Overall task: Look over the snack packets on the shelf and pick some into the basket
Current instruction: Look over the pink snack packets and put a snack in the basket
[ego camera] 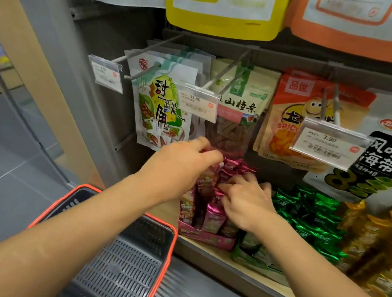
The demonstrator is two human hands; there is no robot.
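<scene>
A pink display box (205, 238) on the wooden shelf (235, 263) holds several magenta snack packets (215, 211). My left hand (183, 156) reaches over the box and its fingers curl round the tops of the rear magenta packets. My right hand (246, 198) lies on the same packets from the right, its fingers curled into them. Below my left forearm a grey basket with an orange rim (164, 223) stands on the floor; nothing shows inside it.
Green packets (312, 219) and gold packets (381, 244) fill boxes to the right. Hanging pouches (160, 106) and price tags (197, 102) on pegs jut out just above my hands. A grey upright and tiled floor lie to the left.
</scene>
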